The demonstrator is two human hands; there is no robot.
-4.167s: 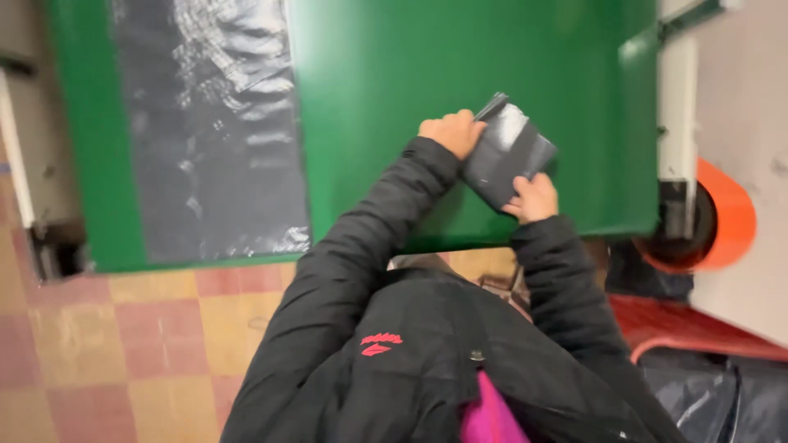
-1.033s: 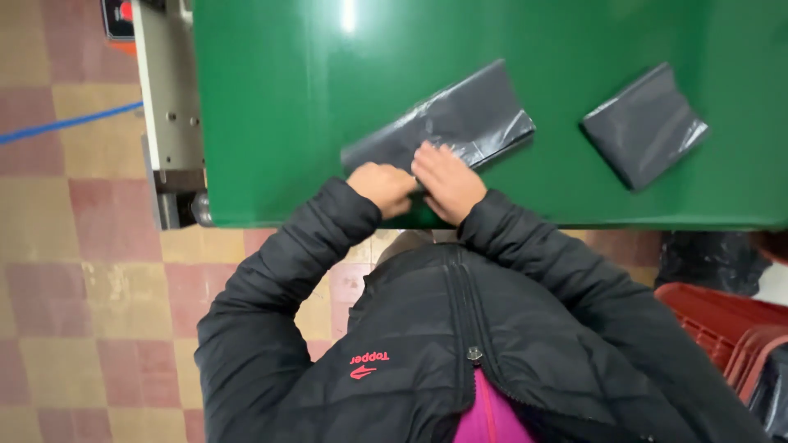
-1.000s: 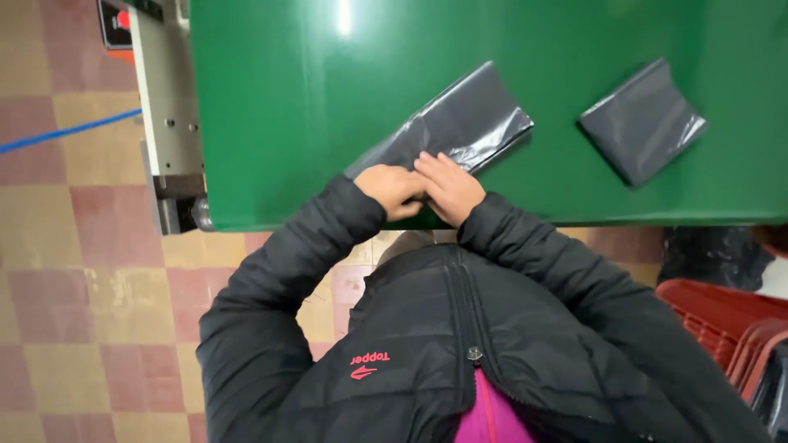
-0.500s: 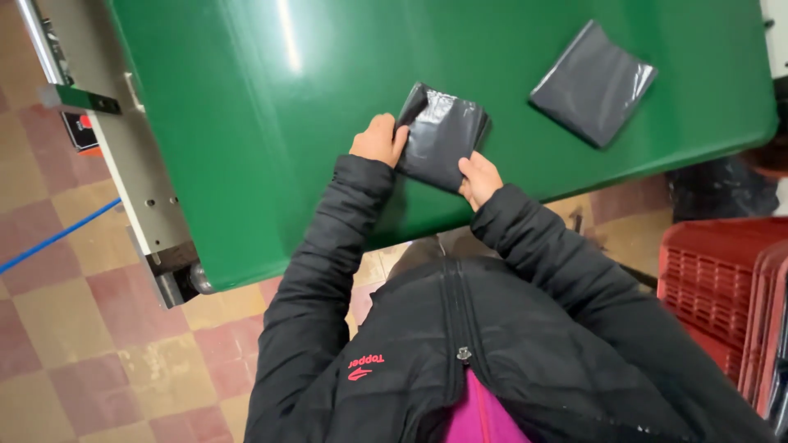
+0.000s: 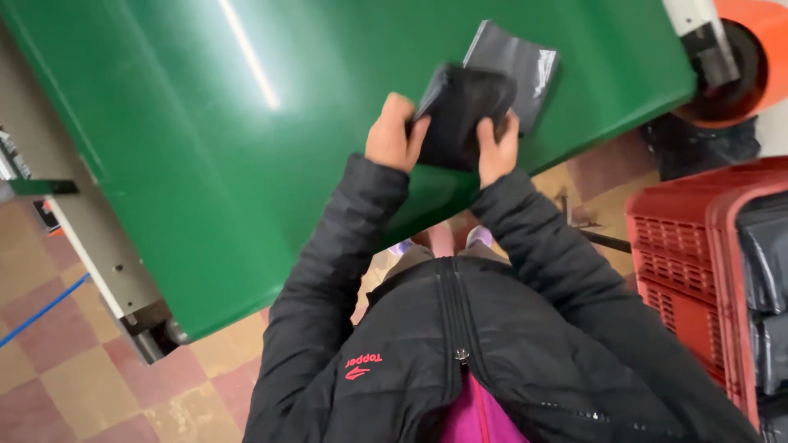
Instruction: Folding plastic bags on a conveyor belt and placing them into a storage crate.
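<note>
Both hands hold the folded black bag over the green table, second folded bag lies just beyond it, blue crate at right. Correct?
Not quite: the crate at right is red, not blue, as the head view shows. The rest stands: left hand and right hand hold the folded black bag over the green table, with the second bag just beyond.

A broad glossy green table fills the view, a grey metal frame running along its edge. Beyond it sits an orange roll, with a red slatted plastic crate standing on the pink-and-tan checkered tile floor.
</note>
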